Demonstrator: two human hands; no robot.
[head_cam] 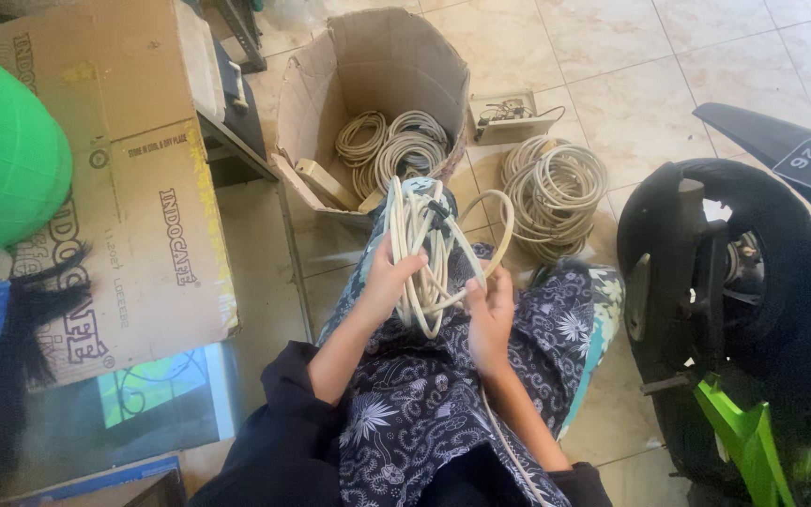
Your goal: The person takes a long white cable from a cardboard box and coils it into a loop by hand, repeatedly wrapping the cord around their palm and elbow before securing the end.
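Coiling white cable bundle [424, 249] over lap, left hand [389, 282] closed round the loops, right hand [490, 314] pinching the loose strand just beside; best keeping turns even and tight, feeding slack steadily, away from motorbike wheel [706, 272].

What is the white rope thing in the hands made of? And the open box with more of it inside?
The cable bundle looks like plastic-coated wire: smooth, cream, slightly glossy, holding springy loops. What is inside cannot be seen. The box looks like brown cardboard: matt, with torn, bent flaps.
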